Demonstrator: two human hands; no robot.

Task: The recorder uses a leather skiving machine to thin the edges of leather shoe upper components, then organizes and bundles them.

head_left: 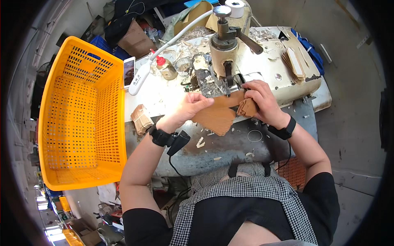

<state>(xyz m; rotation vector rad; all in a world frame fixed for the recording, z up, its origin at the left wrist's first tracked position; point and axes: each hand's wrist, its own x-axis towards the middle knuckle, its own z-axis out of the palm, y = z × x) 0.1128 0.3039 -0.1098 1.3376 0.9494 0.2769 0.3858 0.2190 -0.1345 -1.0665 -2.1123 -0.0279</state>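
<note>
My left hand (184, 110) pinches the left end of a flat brown leather-like strip (227, 101) between thumb and fingers. The strip's other end lies under the working head of a leather-skiving machine (225, 53). My right hand (262, 100) is closed, its fingertips at the machine head near the strip's right end. A small stack of folded brown pieces (247, 108) sits against its palm and fingers. Just below the strip, a fanned pile of brown pieces (216, 120) rests on the metal table edge. The fingertips of my right hand are partly hidden by the machine parts.
A yellow plastic basket (111, 135) stands at the left. Nearby lie a tied bundle of tan pieces (141, 119), a phone (129, 71), a red-capped bottle (166, 67) and a white lamp arm (141, 78). More pieces (293, 63) sit on the machine's right. Scraps litter the table.
</note>
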